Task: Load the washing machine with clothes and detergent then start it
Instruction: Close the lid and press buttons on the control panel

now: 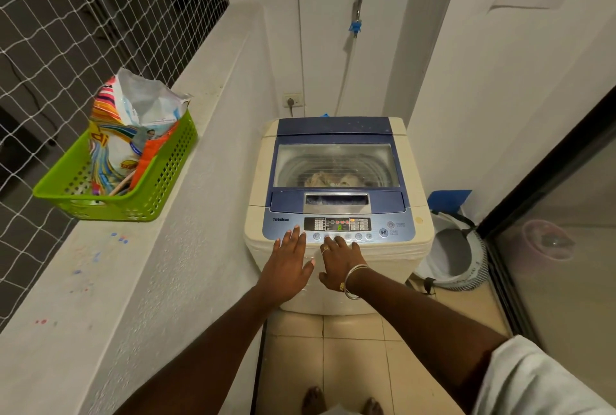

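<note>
View: head camera, looking down on the top-loader.
Washing machine [383,281]: between ledge and wall, lid [336,164] down, clothes [333,178] visible through the window, low in the drum.
Detergent bag [133,121]: torn open at the top, upright in green basket [173,164] on ledge [150,281], well apart from the machine; whether already dosed, cannot tell.
Control panel [283,226]: display [337,224] lit with red and green marks; digits too small to read.
Left hand [286,268]: fingers straight and spread, flat on the panel's left end, gripping nothing.
Right hand [340,264]: fingers extended, clamped on nothing, tips on the button row just below the display; ring and bangle worn.
Step in hand: probably setting the programme ahead of the start.
Doing it well: one fingertip, one button, pressed squarely; neighbouring fingers lifted to avoid double presses; glance at the display after each press; left palm clear of the keys.
Next: start/pause button [383,232] well to the right of the fingertips; reach across, one firm press.
Risk: tap [356,14] state unclear; no water, no fill.
</note>
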A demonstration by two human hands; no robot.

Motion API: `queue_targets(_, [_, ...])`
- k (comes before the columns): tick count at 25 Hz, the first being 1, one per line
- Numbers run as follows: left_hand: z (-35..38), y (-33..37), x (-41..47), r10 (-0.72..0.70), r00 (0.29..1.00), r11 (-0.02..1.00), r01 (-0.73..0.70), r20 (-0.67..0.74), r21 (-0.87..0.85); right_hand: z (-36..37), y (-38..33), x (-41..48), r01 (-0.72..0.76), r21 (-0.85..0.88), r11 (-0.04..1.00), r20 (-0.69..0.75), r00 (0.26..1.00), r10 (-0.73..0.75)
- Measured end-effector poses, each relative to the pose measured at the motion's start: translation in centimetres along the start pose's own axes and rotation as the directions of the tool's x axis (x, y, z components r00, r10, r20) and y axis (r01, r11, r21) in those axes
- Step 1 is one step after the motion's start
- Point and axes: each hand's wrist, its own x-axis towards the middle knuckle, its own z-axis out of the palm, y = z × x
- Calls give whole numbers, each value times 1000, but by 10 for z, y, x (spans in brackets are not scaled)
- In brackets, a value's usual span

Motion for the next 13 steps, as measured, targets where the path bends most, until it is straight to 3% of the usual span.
queue_targets(13, [8, -11, 11, 11, 1000, 1000, -11, 16, -9, -25, 1, 33, 2, 54, 999, 38, 999, -4])
